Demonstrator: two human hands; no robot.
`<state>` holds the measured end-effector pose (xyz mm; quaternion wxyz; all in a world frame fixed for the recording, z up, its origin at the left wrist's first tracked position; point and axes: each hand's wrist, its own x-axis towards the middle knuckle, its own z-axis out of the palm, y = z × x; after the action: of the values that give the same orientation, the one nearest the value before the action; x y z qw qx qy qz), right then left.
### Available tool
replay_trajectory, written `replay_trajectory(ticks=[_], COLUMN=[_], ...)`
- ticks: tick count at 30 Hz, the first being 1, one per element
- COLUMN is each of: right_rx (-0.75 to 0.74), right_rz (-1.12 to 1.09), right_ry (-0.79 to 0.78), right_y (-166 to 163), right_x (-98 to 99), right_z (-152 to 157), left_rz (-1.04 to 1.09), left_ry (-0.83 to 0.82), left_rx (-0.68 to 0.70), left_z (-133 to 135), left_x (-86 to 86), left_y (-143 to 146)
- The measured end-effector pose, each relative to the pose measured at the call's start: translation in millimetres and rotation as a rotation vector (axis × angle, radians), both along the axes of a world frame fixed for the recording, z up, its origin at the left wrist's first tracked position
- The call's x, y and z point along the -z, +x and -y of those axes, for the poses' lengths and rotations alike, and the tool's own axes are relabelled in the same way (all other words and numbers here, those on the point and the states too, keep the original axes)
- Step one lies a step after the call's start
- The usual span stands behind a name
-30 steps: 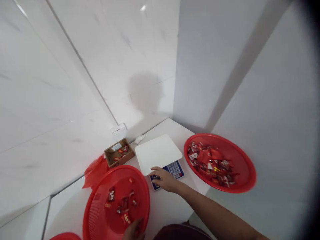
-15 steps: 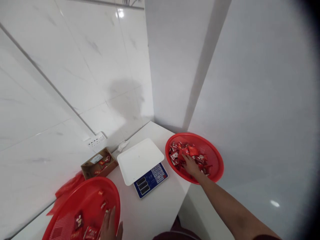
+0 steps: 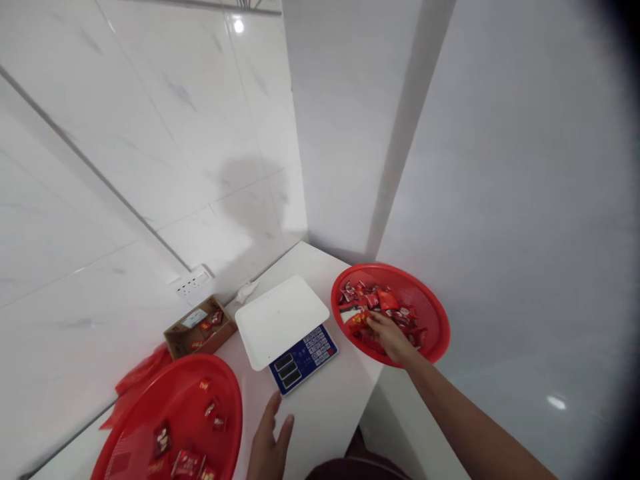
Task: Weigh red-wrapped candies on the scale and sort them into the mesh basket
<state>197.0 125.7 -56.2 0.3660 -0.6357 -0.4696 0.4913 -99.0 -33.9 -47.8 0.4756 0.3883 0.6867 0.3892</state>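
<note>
My right hand (image 3: 393, 337) reaches into the red basket (image 3: 434, 312) on the right, fingers closed on a red packet (image 3: 359, 321) among several red sweet packets. My left hand (image 3: 270, 440) hovers open over the white table (image 3: 320, 413), fingers stretched out, just in front of the weighing scale (image 3: 287, 330) and beside the near red basket (image 3: 150, 407). The scale has a bare white platform and a blue keypad panel facing me.
The near red basket holds a few packets. A small cardboard box (image 3: 199, 328) with packets stands against the wall by a socket (image 3: 193, 281). A red plastic bag (image 3: 137, 377) lies behind the basket. The table's right edge drops off near my right arm.
My right hand moved from the scale's keypad into the right basket and closed on a packet. My left hand left the near basket and slid right, toward the scale.
</note>
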Motion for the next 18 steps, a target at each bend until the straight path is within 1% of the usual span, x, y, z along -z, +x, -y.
replay_trajectory(ticks=[2, 3, 5, 7, 9, 11, 13, 15, 18], right_rx=[-0.202, -0.298, -0.459, -0.576, -0.618, -0.614, -0.622, -0.606, -0.488], right_rz=[-0.398, -0.532, -0.646, -0.624, -0.51, -0.384, -0.323, -0.309, -0.335], right_ry=[-0.104, -0.156, -0.233, -0.262, -0.247, -0.228, -0.246, -0.283, -0.299], right_y=[-24, -36, -59, -78, -92, -100, -106, -112, -125], right_x=[-17.8, -26.9, -42.2, -49.8, -47.6, -37.8, -26.0, -17.5, -15.2], right_z=[19, 28, 43, 54, 61, 65, 67, 65, 51], left_rz=[0.205, 0.278, 0.39, 0.443, 0.402, 0.302, 0.245, 0.279, 0.368], left_ry=[-0.056, -0.079, -0.102, -0.078, -0.043, -0.02, -0.051, -0.128, -0.199], left_rx=[0.031, 0.016, 0.027, 0.066, 0.066, 0.037, 0.007, -0.039, -0.135], left_z=[-10, -16, -26, -33, -35, -32, -27, -23, -20], left_x=[-28.9, -41.6, -59.6, -66.0, -62.5, -53.0, -41.8, -32.4, -26.7], left_y=[16, 23, 33, 38, 37, 34, 30, 27, 20])
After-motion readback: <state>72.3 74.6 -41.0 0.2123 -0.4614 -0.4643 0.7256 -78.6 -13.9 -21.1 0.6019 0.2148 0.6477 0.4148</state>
